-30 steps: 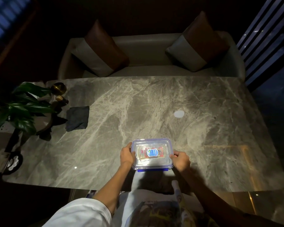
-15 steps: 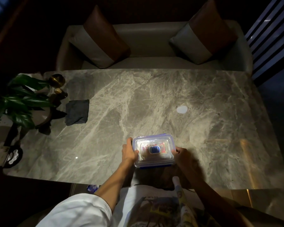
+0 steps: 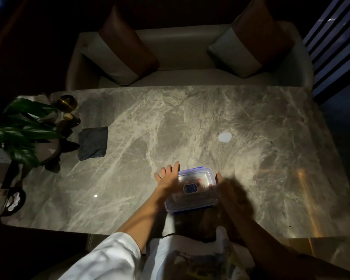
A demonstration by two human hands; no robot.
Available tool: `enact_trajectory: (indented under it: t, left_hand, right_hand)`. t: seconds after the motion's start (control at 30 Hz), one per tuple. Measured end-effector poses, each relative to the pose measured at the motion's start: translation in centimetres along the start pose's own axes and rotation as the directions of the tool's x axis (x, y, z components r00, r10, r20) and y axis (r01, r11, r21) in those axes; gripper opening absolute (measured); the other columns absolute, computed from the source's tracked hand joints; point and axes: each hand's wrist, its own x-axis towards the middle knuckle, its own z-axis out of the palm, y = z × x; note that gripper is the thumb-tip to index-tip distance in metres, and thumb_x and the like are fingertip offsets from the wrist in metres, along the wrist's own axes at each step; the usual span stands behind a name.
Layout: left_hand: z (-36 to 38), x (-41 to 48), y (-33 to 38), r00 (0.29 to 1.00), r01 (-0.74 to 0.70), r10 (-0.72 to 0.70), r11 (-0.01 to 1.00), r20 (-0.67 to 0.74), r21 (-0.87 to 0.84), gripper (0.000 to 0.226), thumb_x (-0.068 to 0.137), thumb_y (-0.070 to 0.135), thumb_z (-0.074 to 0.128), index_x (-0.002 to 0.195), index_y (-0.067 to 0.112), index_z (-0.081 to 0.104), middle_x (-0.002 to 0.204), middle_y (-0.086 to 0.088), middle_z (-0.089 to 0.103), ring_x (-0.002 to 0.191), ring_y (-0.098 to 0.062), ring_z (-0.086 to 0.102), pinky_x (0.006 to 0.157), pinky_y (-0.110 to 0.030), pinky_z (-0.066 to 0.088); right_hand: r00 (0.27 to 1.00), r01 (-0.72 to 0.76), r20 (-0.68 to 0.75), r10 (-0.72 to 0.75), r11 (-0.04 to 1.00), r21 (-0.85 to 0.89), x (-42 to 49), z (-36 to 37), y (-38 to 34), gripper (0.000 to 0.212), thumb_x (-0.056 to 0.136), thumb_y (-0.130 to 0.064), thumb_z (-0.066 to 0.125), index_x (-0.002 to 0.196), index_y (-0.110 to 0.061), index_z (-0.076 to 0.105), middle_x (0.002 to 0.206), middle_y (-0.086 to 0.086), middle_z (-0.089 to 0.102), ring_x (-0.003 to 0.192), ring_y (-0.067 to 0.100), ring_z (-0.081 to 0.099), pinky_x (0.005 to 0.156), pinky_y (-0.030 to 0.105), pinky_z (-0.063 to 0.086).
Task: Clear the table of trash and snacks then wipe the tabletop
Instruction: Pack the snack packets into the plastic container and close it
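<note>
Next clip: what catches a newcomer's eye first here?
The clear plastic box with blue clips, near the front edge of the marble table, framed by the left hand and right hand. Then the dark folded cloth at the table's left, beside the leafy plant.

Left hand point(image 3: 168, 177) reaches forward at lower centre, fingers spread straight; right hand point(image 3: 228, 190) (dark, blurred) sits just right of it.
</note>
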Motion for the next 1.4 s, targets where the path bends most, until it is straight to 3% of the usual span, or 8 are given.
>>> enact_trajectory:
  t: [0.13,0.3,0.67,0.87,1.03,1.2,1.3,1.4]
  left_hand:
    - [-0.8,3.7,-0.2,0.973,-0.062,0.066,0.998,0.219,-0.029,0.059,0.071,0.068,0.062,0.106,0.021,0.050,0.105,0.000,0.058,0.110,-0.024,0.049,0.109,-0.063,0.018]
    - [-0.2,5.7,-1.3,0.939,-0.178,0.211,0.974,0.273,-0.140,0.051,0.063,0.061,0.063,0.104,0.032,0.064,0.103,0.001,0.069,0.099,-0.022,0.064,0.092,-0.043,0.052]
    - [0.1,4.3,-0.4,0.962,-0.272,0.266,0.954,-0.058,-0.128,0.020,0.081,0.026,0.066,0.100,0.024,0.061,0.106,-0.002,0.052,0.098,-0.021,0.041,0.087,-0.036,0.042]
    - [0.4,3.5,0.2,0.950,-0.281,0.258,0.951,-0.177,-0.126,0.012,0.083,0.025,0.061,0.094,0.030,0.064,0.091,0.012,0.048,0.096,-0.018,0.045,0.077,-0.026,0.035]
    - [0.9,0.4,0.5,0.952,-0.178,0.135,0.974,-0.274,-0.139,0.019,0.084,0.041,0.053,0.102,0.039,0.059,0.095,0.003,0.056,0.093,-0.020,0.051,0.077,-0.035,0.049]
    - [4.9,-3.8,0.8,0.918,-0.054,-0.041,0.972,-0.393,-0.227,0.058,0.077,0.043,0.065,0.131,0.022,0.057,0.118,-0.012,0.057,0.103,-0.029,0.053,0.087,-0.041,0.044]
    - [6.1,-7.5,0.2,0.831,0.135,-0.414,0.798,-0.371,-0.587,0.091,0.077,0.077,0.044,0.139,0.010,0.047,0.121,-0.026,0.056,0.107,-0.043,0.055,0.090,-0.047,0.046]
    - [6.4,-9.4,0.8,0.753,0.264,-0.647,0.135,0.117,-0.955,0.088,0.083,0.037,0.071,0.148,0.002,0.023,0.141,-0.031,0.039,0.123,-0.045,0.049,0.101,-0.049,0.044]
  right_hand:
    - [0.997,-0.052,0.072,0.034,0.962,0.268,1.8,3.5,2.3,0.064,0.069,-0.051,0.070,0.118,-0.010,0.062,0.103,0.012,0.069,0.092,0.025,0.065,0.080,0.039,0.053]
    - [0.992,-0.087,0.118,0.054,0.952,0.294,0.9,2.8,2.0,0.048,0.062,-0.040,0.078,0.106,-0.023,0.069,0.097,0.006,0.074,0.090,0.024,0.070,0.073,0.033,0.054]
    - [0.992,-0.093,0.112,0.066,0.963,0.252,0.7,2.0,1.2,0.042,0.076,-0.025,0.077,0.114,-0.010,0.066,0.104,0.013,0.071,0.098,0.034,0.067,0.081,0.042,0.055]
    - [0.986,-0.143,0.128,0.110,0.947,0.287,1.9,3.8,3.4,0.067,0.062,-0.049,0.070,0.119,-0.015,0.064,0.110,0.011,0.069,0.104,0.034,0.065,0.089,0.050,0.053]
    - [0.984,-0.130,0.152,0.089,0.950,0.283,1.0,2.5,1.8,0.054,0.072,-0.037,0.076,0.120,-0.015,0.064,0.114,0.008,0.068,0.106,0.031,0.065,0.086,0.038,0.053]
    - [0.975,-0.131,0.214,0.053,0.919,0.371,2.3,4.0,3.6,0.072,0.065,-0.069,0.069,0.120,-0.024,0.058,0.108,-0.002,0.068,0.101,0.022,0.067,0.088,0.039,0.056]
    - [0.984,-0.131,0.166,0.072,0.914,0.385,2.7,4.4,4.1,0.077,0.049,-0.085,0.067,0.100,-0.028,0.065,0.085,-0.003,0.073,0.082,0.017,0.071,0.075,0.038,0.060]
    - [0.980,-0.121,0.195,0.044,0.908,0.402,1.1,3.1,3.2,0.067,0.054,-0.077,0.071,0.103,-0.032,0.065,0.089,-0.009,0.074,0.082,0.010,0.071,0.081,0.037,0.059]
